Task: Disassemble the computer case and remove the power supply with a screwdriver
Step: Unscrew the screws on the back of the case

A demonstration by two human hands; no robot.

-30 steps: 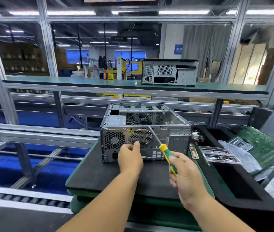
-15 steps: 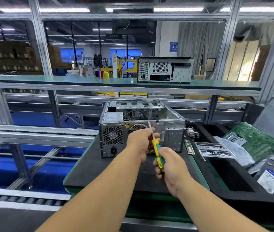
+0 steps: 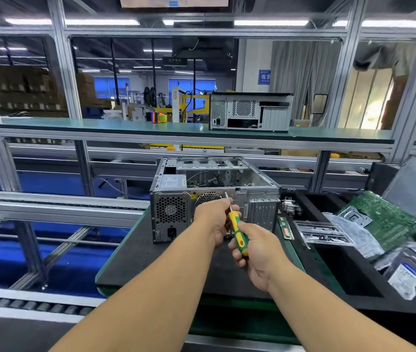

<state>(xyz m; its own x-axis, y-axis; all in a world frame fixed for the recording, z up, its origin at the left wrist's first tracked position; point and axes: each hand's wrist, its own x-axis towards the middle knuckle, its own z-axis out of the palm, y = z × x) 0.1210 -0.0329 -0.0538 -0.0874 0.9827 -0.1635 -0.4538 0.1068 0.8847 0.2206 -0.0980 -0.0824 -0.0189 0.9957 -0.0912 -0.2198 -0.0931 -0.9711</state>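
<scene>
An open grey computer case (image 3: 257,184) lies on the black mat (image 3: 151,260), its rear panel facing me. The power supply (image 3: 171,212), with its honeycomb fan grille and power socket, fills the rear panel's left end. My right hand (image 3: 257,252) grips the yellow-and-green handle of a screwdriver (image 3: 237,229). The metal shaft points up toward the top edge of the rear panel. My left hand (image 3: 214,219) is curled around the shaft just above the handle, in front of the round fan vent.
A black tray (image 3: 354,283) to the right holds a green motherboard (image 3: 384,219), RAM sticks, a metal bracket and bagged parts. A second computer case (image 3: 250,111) stands on the green shelf behind. Roller conveyor rails run along the left side.
My left hand left the rear panel and closed around the screwdriver shaft. My right hand brought the screwdriver in toward the case's centre, its tip now up at the panel's top edge.
</scene>
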